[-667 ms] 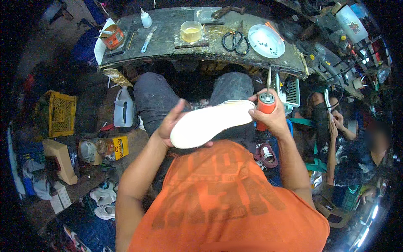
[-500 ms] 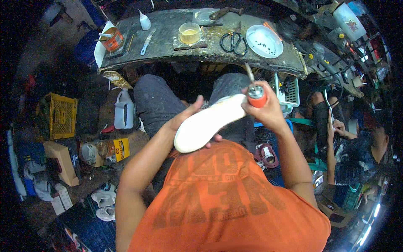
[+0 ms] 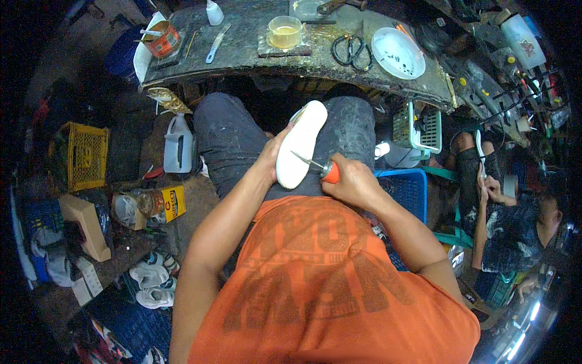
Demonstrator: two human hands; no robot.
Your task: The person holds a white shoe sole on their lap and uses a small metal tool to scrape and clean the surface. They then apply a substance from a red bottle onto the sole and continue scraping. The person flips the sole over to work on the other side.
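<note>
Over my lap I see a white shoe [image 3: 306, 136] with its pale sole facing up and its toe and heel line tilted to the right at the far end. My left hand [image 3: 273, 156] is closed round its left side, with most fingers hidden beneath it. In my right hand [image 3: 354, 183] is an awl [image 3: 330, 172] with an orange handle, a metal collar and a thin pointed shank. Its point lies over the near half of the sole; whether it touches or pierces the surface I cannot tell.
Ahead is a workbench [image 3: 242, 64] bearing a cup of yellowish liquid [image 3: 285, 33], black scissors [image 3: 351, 53], a white bowl [image 3: 398, 53] and an orange tin [image 3: 161, 40]. A blue crate [image 3: 403, 188] stands right, a yellow crate [image 3: 88, 156] left. Another person [image 3: 509, 236] sits far right.
The shoe has turned more upright and shifted away from my body. My right hand has let go of the shoe's end, moved nearer me, and swung the awl's point leftward over the sole.
</note>
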